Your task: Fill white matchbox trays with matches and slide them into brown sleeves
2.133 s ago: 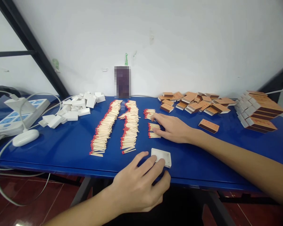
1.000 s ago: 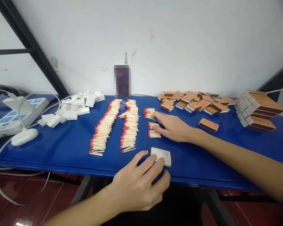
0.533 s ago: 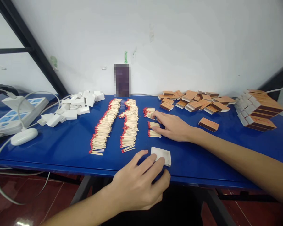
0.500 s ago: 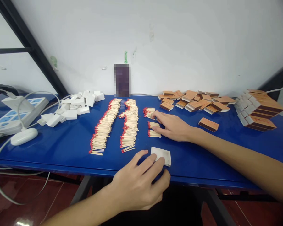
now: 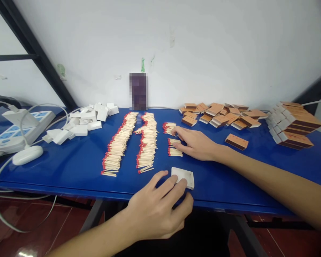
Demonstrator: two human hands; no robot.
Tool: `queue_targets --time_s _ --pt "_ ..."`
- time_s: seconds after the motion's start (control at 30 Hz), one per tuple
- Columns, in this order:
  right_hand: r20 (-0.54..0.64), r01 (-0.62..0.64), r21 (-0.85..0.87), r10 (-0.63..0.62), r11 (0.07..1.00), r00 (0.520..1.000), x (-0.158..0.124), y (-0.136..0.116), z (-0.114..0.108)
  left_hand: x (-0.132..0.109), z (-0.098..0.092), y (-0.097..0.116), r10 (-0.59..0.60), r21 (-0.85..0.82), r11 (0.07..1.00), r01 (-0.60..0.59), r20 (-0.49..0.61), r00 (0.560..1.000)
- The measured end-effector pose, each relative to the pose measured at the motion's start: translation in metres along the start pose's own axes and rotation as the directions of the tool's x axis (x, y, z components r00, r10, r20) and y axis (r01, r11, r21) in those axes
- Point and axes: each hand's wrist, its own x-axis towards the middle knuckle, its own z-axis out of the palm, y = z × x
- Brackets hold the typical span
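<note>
A white power strip [image 5: 18, 130] and a rounded white plug unit [image 5: 27, 155] sit at the left end of the blue worktop [image 5: 69, 167]. Just right of them is a loose pile of white matchbox trays [image 5: 81, 123], too many to count.

Two long rows of matches [image 5: 119, 144] run away from the person, side by side near the middle. Each match lies crosswise, long axis left to right, red head to the left. Right of the rows lie three small match bundles [image 5: 173, 152], one behind the other, pointing the same way.

The left hand [image 5: 156, 210] is at the near edge of the worktop. Its fingers curl over the near left corner of one empty white tray [image 5: 186, 175] and its thumb sits at the tray's near side, so it grips the tray lightly. The tray lies flat, open side up, long axis left to right, just nearer than the bundles.

The right hand [image 5: 196, 143] lies open, palm down, with its fingertips touching the right, headless ends of the bundles.

Further right, a heap of orange matchbox sleeves [image 5: 222, 116] lies against the wall. One single sleeve [image 5: 236, 141] lies apart, nearer the person. At the far right, closed matchboxes [image 5: 294, 125] are stacked in tilted layers.
</note>
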Motion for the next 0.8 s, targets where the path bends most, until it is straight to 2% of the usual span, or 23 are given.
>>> queue_targets --time_s 0.8 --pt "-0.009 0.011 0.007 -0.011 1.0 1.0 0.0007 0.0056 0.0042 0.0009 -0.0003 0.0009 -0.008 0.005 1.0 0.008 -0.009 1.0"
